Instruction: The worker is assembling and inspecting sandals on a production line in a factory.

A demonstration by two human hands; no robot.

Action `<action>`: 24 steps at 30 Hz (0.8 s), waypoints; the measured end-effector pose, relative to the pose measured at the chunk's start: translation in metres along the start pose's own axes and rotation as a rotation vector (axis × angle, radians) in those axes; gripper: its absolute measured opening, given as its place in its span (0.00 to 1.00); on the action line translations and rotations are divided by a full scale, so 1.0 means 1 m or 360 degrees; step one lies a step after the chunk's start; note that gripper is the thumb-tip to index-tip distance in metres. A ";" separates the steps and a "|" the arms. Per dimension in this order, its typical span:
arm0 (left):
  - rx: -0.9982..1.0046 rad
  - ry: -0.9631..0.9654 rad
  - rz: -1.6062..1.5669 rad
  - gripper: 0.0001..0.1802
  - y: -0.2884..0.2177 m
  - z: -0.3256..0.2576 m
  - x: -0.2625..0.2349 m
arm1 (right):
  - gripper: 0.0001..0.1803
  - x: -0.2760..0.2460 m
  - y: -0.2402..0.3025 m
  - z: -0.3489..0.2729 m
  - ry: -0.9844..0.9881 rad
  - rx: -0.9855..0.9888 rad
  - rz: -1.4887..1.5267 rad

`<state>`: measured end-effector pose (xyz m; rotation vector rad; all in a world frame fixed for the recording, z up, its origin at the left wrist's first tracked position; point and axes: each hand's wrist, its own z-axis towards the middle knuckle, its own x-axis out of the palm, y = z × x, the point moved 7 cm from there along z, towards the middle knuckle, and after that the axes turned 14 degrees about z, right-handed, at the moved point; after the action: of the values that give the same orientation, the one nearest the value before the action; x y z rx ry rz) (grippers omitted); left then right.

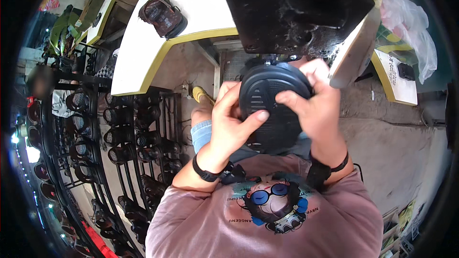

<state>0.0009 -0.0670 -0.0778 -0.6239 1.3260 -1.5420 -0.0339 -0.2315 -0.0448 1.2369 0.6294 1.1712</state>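
A black shoe (276, 126) is held in front of my lap with its ridged sole turned up toward me. My left hand (229, 123) grips its left edge, the thumb lying on the sole and the fingers curled behind. On the opposite edge my right hand (319, 110) has its thumb pressed on the sole, and its other fingers, somewhat blurred, wrap over the far right rim. The shoe's far end meets the underside of a large black machine head (296, 14), where a small metal part shows. The shoe's upper is hidden beneath the sole.
A white table (198, 2) with a yellow edge curves round at the far left, bearing a dark shoe (165, 19). Black racks (100, 138) full of footwear stand at left. Clear plastic bags (406, 28) lie at the far right, above a small white tabletop (400, 88).
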 end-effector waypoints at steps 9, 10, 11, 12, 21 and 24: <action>-0.0260 0.0145 -0.0373 0.23 -0.005 0.009 0.006 | 0.26 0.011 0.030 0.021 -0.0035 -0.0162 -0.0803; -0.0223 0.0038 -0.0478 0.23 -0.003 0.003 0.008 | 0.23 0.005 0.031 0.009 -0.0118 -0.0446 -0.0684; -0.0233 -0.0027 -0.0533 0.23 -0.002 -0.001 0.009 | 0.23 0.003 0.036 -0.011 -0.0199 -0.0780 -0.0811; -0.0243 -0.0104 -0.0587 0.23 -0.001 -0.005 0.010 | 0.23 0.002 0.038 -0.037 -0.0271 -0.1115 -0.0929; -0.0339 -0.0471 -0.1097 0.31 0.028 -0.027 0.007 | 0.36 -0.017 -0.069 -0.054 0.0408 0.0182 0.0983; -0.0511 -0.0489 -0.1286 0.33 0.049 -0.035 0.002 | 0.32 -0.011 -0.064 -0.049 -0.0053 0.0144 0.1503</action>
<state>-0.0129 -0.0502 -0.1341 -1.6823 1.1398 -1.7461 -0.0595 -0.2172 -0.1209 1.6928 0.0298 1.8908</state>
